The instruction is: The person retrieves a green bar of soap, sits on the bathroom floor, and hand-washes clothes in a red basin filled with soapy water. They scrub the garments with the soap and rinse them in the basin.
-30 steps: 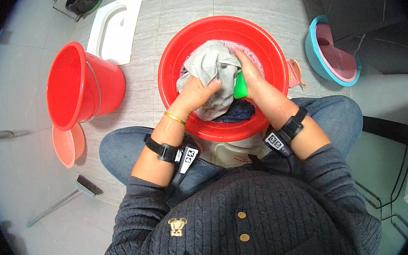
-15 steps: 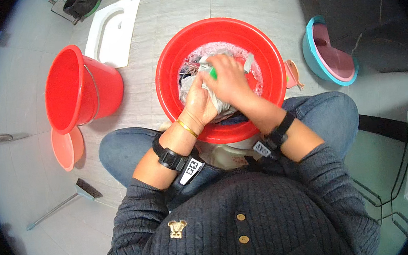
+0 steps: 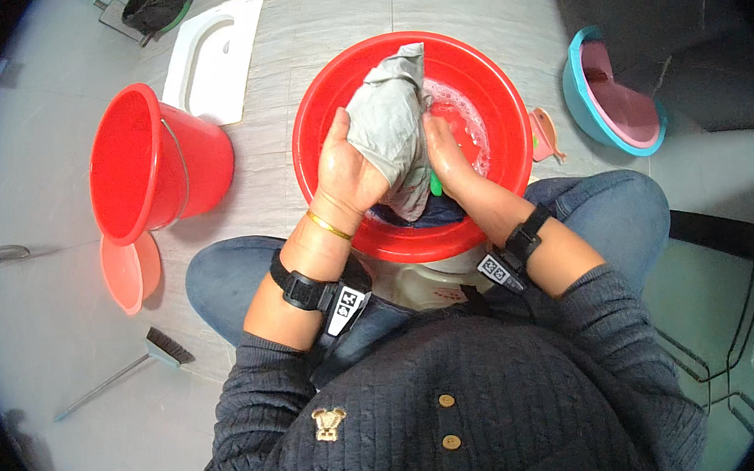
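Note:
A wet grey cloth (image 3: 388, 112) is lifted over a large red basin (image 3: 308, 83). My left hand (image 3: 348, 167) holds its left side, thumb up and fingers beneath the cloth. My right hand (image 3: 446, 144) is at the cloth's right edge, its fingers partly hidden. A small green object (image 3: 436, 183), its kind unclear, shows at that palm, apparently held in it. In the basin, soapy water (image 3: 465, 109) foams on the right, and dark fabric (image 3: 425, 215) lies under the cloth at the near side.
A red bucket (image 3: 206, 161) and a pink basin (image 3: 131, 273) stand at left, with a brush (image 3: 168, 348) nearer me. Behind them is a white squat toilet (image 3: 215, 60). On the right are a pink dipper (image 3: 545, 133) and a blue basin (image 3: 577, 98). My knees flank the red basin.
The grey cloth, bunched low between my hands before, is now raised and spread over my left hand. My right hand has moved off its top to its right side.

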Demonstrator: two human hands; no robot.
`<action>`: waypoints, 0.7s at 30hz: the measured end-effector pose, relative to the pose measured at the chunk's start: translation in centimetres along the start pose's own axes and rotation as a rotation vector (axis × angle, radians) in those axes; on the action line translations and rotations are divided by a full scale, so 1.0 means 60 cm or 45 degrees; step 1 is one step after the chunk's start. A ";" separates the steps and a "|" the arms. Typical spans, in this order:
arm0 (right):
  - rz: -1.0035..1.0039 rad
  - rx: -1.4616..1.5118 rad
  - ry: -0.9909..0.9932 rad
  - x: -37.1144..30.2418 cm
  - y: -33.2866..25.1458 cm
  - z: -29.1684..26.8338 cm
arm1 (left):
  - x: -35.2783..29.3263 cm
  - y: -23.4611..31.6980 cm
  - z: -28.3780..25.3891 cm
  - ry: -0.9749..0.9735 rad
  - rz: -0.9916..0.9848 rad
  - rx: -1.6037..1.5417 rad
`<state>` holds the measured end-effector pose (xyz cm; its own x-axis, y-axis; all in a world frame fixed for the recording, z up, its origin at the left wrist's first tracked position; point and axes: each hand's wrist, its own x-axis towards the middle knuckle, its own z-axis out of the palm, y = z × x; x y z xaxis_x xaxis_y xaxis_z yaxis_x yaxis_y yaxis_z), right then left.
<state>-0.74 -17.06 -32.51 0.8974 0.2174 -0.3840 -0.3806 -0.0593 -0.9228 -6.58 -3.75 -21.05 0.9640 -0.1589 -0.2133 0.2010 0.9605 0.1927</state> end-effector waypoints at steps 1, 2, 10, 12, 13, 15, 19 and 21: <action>-0.066 0.031 -0.158 0.001 0.000 -0.012 | 0.001 0.004 0.008 0.026 0.035 0.025; -0.041 0.035 -0.290 -0.005 -0.005 -0.025 | -0.003 0.010 0.016 0.010 0.037 0.005; -0.362 -0.011 -0.579 -0.028 -0.206 -0.110 | -0.052 0.027 0.085 -0.276 0.047 -0.011; -0.374 -0.043 -0.550 -0.058 -0.261 -0.109 | -0.074 0.035 0.093 -0.352 0.058 0.031; -0.443 -0.022 -0.549 -0.067 -0.276 -0.114 | -0.084 0.039 0.093 -0.383 0.077 0.071; -0.521 0.070 -0.586 -0.077 -0.295 -0.125 | -0.092 0.046 0.088 -0.328 0.214 0.315; -0.470 0.455 -0.702 -0.029 -0.258 -0.123 | -0.051 0.029 0.047 0.274 0.522 0.867; -0.203 0.467 -0.472 -0.003 -0.220 -0.091 | -0.023 -0.013 0.017 0.443 0.218 0.457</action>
<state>5.31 -21.65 -20.43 0.8369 0.5285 -0.1425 -0.3584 0.3324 -0.8724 -7.90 -4.54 -19.92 0.8858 0.1371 -0.4433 0.1515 0.8175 0.5557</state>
